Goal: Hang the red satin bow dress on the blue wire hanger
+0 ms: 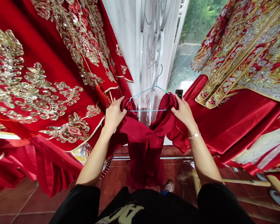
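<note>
Black T-shirt [121,211] with pale lettering fills the bottom of the view, and two bare arms reach out from it. The left hand [114,115] is curled closed on a gathered fold of a deep-red satin garment [144,155]. The right hand [184,113], a thin gold-coloured bracelet [194,135] at its wrist, grips another fold opposite. Between them the garment sags in a loose bunch above the floor, and a thin pale-blue wire hanger [149,110] runs behind it, its ends lost in the folds.

Slippery satin on so thin a hanger could slide off if either hand loosens. Red robes with gold sequin embroidery crowd both sides, the left robe [49,77] bearing a red tassel [103,96], the right robe [242,62] close by; their beading could snag the satin, and they narrow the room for the arms. A white curtain [121,31], a small black phone-like object [179,93], red-brown floor tiles [25,202] and a pale wooden rail [245,182] lie beyond.
</note>
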A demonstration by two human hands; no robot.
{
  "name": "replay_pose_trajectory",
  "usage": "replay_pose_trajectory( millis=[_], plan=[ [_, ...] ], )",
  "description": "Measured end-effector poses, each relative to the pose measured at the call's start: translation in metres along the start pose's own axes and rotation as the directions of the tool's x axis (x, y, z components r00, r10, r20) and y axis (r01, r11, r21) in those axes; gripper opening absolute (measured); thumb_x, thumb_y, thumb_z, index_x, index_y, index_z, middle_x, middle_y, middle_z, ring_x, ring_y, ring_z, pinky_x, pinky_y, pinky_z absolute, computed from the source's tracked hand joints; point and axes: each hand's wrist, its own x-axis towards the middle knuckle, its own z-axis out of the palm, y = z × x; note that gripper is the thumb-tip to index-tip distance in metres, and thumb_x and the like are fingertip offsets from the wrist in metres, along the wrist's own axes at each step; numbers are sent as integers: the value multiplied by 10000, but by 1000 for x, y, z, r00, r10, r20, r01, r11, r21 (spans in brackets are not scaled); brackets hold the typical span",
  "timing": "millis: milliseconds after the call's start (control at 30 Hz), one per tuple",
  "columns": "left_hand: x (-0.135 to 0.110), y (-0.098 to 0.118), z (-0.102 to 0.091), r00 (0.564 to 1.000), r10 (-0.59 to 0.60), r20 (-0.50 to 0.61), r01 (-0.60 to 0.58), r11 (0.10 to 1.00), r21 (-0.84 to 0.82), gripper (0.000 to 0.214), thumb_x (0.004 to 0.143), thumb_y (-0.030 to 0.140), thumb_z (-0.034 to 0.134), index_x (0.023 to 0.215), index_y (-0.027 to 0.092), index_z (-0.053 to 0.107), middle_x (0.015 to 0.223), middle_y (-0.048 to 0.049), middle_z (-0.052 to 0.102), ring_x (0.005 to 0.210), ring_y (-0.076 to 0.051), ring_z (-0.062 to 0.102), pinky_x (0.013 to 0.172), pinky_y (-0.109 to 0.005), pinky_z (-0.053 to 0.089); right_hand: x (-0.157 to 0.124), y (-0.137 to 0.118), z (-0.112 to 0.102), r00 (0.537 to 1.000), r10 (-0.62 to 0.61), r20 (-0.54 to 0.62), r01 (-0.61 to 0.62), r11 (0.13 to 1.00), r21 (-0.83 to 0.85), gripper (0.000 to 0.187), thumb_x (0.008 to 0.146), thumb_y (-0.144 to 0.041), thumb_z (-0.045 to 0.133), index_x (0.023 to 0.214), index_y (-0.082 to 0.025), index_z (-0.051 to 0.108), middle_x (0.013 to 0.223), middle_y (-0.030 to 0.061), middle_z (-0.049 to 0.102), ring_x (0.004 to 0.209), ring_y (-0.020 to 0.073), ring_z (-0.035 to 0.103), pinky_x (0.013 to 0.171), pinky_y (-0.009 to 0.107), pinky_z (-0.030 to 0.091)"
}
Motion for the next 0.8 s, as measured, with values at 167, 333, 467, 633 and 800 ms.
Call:
replay_pose_trajectory(
  millis=[167, 333, 467, 633, 800],
  plan=[
    [-1, -5, 1, 999, 36, 8, -35, 997, -64, 621, 877, 197, 625, 1483, 198, 486, 1509, -83, 550, 1466, -271, 429, 1178, -423, 411, -10, -4, 4, 997, -21, -69, 16, 998, -67, 736, 851, -313, 536, 1540, -95, 399, 1391, 208, 621, 1399, 436, 435, 1110, 651, 364],
    [2, -6, 4, 999, 42, 7, -42, 997, -69, 631, 855, 147, 581, 1478, 181, 488, 1516, -87, 540, 1473, -265, 417, 1185, -400, 397, -23, -8, 4, 991, -32, -134, 16, 993, -120, 712, 865, -299, 510, 1535, -85, 395, 1391, 220, 620, 1397, 443, 428, 1095, 675, 341],
    [9, -11, -6, 991, 53, 119, -41, 994, -100, 685, 819, 161, 584, 1493, 237, 486, 1506, -38, 557, 1413, -271, 499, 1165, -392, 419, -29, -12, 0, 989, -31, -144, 8, 988, -157, 699, 877, -309, 502, 1529, -78, 403, 1398, 223, 615, 1394, 435, 430, 1110, 668, 322],
    [15, -20, -13, 986, 73, 150, -48, 985, -167, 681, 791, 170, 573, 1460, 285, 527, 1442, 9, 617, 1342, -246, 573, 1171, -386, 409, -34, -16, -2, 988, -22, -152, -5, 984, -177, 696, 880, -320, 508, 1525, -76, 412, 1396, 210, 621, 1372, 427, 449, 1126, 657, 304],
    [14, -18, -7, 989, 66, 130, -48, 989, -137, 675, 810, 229, 598, 1477, 253, 494, 1493, -16, 569, 1395, -259, 517, 1171, -387, 404, -36, -19, 0, 985, -20, -170, -11, 984, -178, 684, 882, -308, 500, 1520, -76, 415, 1387, 220, 624, 1362, 422, 450, 1105, 648, 324]
  ],
)
